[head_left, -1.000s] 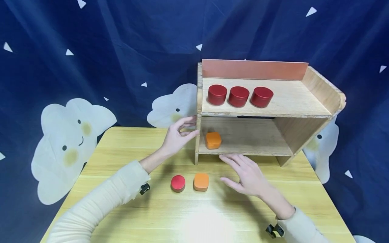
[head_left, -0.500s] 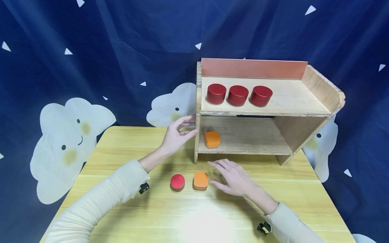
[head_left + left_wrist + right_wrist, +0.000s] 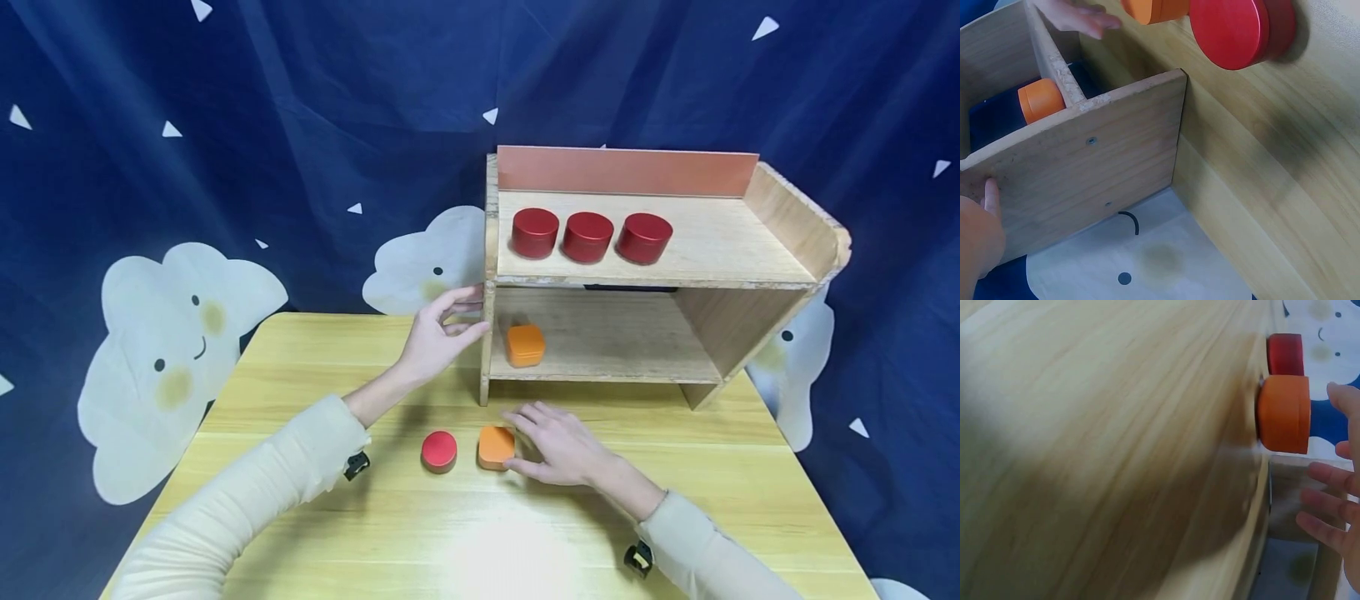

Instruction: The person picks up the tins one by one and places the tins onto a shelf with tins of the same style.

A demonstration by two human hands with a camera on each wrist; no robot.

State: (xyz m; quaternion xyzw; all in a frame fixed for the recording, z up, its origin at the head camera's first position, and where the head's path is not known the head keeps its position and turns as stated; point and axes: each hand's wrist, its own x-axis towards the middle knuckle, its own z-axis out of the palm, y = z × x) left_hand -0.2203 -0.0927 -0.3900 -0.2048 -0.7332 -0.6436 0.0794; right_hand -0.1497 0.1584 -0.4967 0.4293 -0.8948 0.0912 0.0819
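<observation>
Orange tin (image 3: 496, 447) on the table (image 3: 315, 375), right hand (image 3: 558, 443) spread beside it, not yet gripping; left hand (image 3: 435, 333) steadies the shelf (image 3: 489, 275); next, fingers must close.

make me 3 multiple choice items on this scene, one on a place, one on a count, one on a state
1. Where is the orange tin nearest the right hand?
A. on the table, beside the red tin
B. on the top shelf
C. on the lower shelf

2. How many red tins stand on the top shelf?
A. one
B. three
C. five

3. What is the left hand doing?
A. lying flat on the table
B. lifting a red tin
C. touching the shelf unit's left side panel

Answers:
1 A: it sits on the table next to the red tin.
2 B: three stand in a row.
3 C: its fingers rest against the panel's edge.
</observation>
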